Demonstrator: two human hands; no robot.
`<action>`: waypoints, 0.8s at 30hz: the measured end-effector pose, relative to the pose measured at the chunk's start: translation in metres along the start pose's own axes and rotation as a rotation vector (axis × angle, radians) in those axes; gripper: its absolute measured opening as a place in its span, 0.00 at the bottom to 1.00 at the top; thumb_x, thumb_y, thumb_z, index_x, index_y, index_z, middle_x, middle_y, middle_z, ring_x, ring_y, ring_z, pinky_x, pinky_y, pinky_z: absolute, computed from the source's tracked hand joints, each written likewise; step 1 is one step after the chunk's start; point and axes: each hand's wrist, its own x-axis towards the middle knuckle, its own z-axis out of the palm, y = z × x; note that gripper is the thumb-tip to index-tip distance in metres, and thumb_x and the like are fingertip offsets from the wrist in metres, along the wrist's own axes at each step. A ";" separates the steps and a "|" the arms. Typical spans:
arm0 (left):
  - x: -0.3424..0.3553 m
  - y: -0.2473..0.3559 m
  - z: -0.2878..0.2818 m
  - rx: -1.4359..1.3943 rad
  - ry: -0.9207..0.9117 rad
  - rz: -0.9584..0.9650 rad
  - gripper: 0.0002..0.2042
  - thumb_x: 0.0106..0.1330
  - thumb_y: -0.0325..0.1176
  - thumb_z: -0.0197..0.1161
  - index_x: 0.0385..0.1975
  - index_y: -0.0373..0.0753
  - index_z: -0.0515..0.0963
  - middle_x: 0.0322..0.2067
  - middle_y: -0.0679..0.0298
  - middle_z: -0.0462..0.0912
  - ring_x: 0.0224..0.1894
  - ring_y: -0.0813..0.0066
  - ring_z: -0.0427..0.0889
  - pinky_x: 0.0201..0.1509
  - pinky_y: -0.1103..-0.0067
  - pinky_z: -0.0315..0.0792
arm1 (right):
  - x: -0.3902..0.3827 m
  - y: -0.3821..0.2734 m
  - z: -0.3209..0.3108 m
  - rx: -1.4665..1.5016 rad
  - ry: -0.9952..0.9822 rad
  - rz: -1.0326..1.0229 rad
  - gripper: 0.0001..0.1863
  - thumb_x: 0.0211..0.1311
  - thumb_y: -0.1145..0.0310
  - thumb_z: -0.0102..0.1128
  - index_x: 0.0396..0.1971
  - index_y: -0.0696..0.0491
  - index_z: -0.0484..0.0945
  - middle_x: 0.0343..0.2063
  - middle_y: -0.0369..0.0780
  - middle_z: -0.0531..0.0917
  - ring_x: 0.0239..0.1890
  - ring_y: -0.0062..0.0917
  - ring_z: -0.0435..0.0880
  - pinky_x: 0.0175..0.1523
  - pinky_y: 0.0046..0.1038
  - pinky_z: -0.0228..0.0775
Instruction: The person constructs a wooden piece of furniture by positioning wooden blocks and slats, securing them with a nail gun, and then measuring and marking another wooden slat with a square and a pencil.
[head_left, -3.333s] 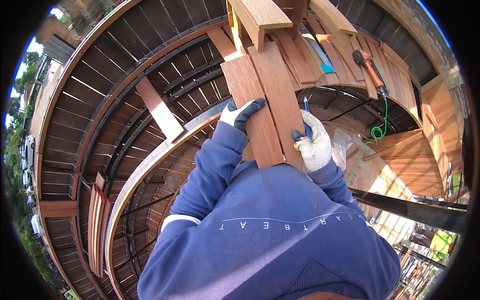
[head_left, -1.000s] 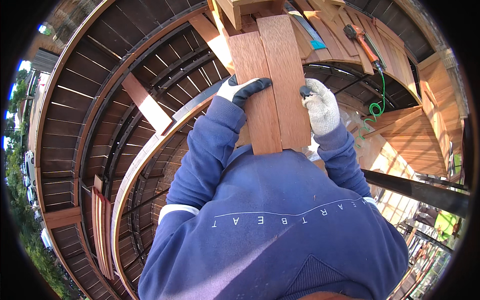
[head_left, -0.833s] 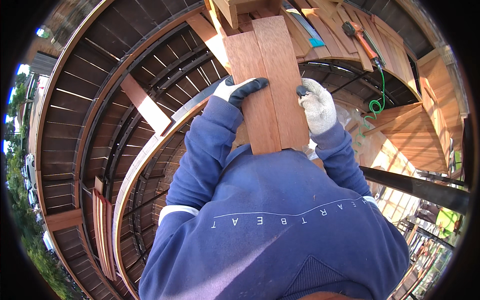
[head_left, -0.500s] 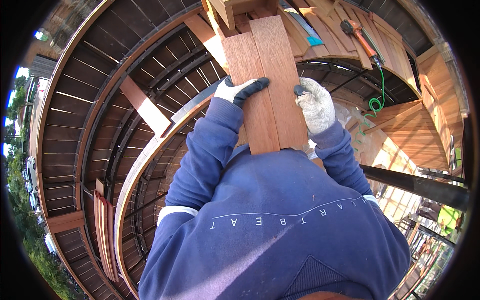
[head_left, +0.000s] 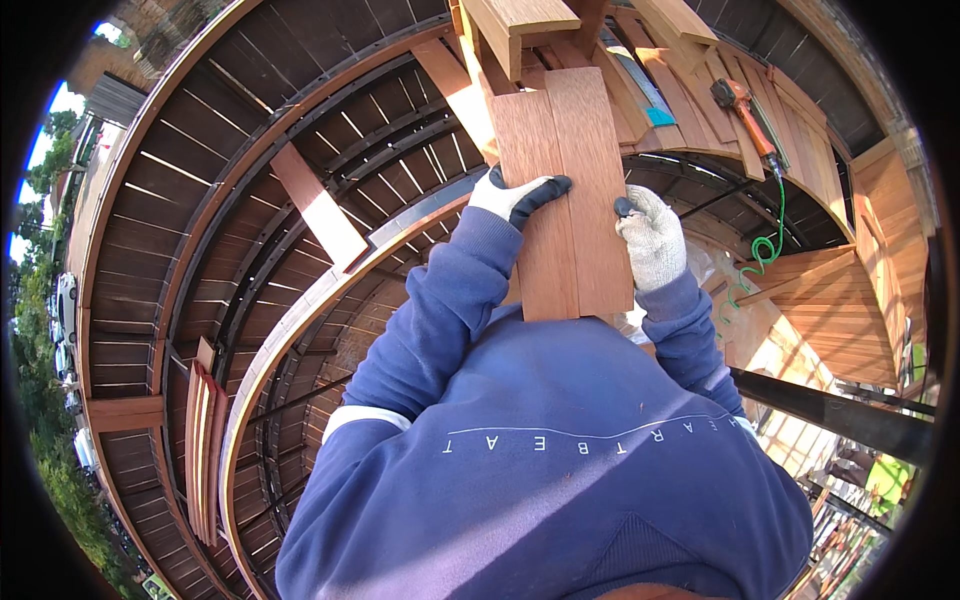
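Observation:
Two reddish-brown wooden boards lie side by side in front of my chest, the left board [head_left: 545,240] touching the right board [head_left: 598,200] along their long edges. The right board's far end reaches a little past the left one's. My left hand [head_left: 520,197], in a white glove with dark grip coating, is closed on the left board's outer edge, its thumb on top. At the right board's outer edge, my right hand [head_left: 652,235] grips with the thumb near the rim and the fingers curled. The boards' undersides are hidden.
Beyond the boards stands a wooden step-like frame [head_left: 515,30]. Right of it, loose planks [head_left: 690,95] carry an orange power tool [head_left: 738,105] with a coiled green air hose [head_left: 765,245] and a blue-ended handsaw [head_left: 645,90]. Curved dark slatted tiers [head_left: 140,240] with gaps lie left; a black beam [head_left: 830,405] crosses right.
The view has shifted, so the surroundings, boards and hands sit farther right and mostly lower in the picture. Both hands keep their hold on the boards.

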 end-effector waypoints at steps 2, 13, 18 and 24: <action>0.000 -0.005 -0.003 -0.064 0.017 -0.018 0.22 0.52 0.37 0.74 0.44 0.34 0.75 0.34 0.59 0.83 0.32 0.70 0.84 0.38 0.76 0.78 | 0.000 0.001 0.004 0.050 -0.003 0.027 0.18 0.58 0.74 0.55 0.48 0.62 0.75 0.36 0.36 0.80 0.37 0.16 0.75 0.45 0.20 0.69; -0.038 -0.042 -0.098 -0.044 0.395 0.172 0.21 0.62 0.40 0.66 0.50 0.35 0.72 0.40 0.59 0.82 0.37 0.76 0.80 0.42 0.77 0.76 | 0.024 0.005 0.059 0.046 -0.335 0.034 0.18 0.57 0.78 0.50 0.49 0.62 0.74 0.38 0.36 0.79 0.38 0.15 0.73 0.47 0.18 0.67; -0.061 -0.010 -0.168 0.305 0.640 0.180 0.28 0.65 0.45 0.63 0.61 0.35 0.68 0.45 0.55 0.81 0.43 0.74 0.80 0.49 0.78 0.74 | 0.030 0.016 0.084 0.177 -0.378 0.161 0.19 0.56 0.78 0.50 0.49 0.62 0.74 0.40 0.36 0.79 0.39 0.16 0.74 0.48 0.19 0.68; -0.044 -0.022 -0.259 0.851 0.730 0.193 0.25 0.64 0.44 0.62 0.60 0.45 0.70 0.43 0.50 0.83 0.42 0.60 0.85 0.48 0.74 0.76 | 0.035 0.058 0.127 0.449 -0.534 0.239 0.15 0.63 0.74 0.53 0.49 0.62 0.74 0.37 0.33 0.79 0.36 0.15 0.74 0.45 0.19 0.69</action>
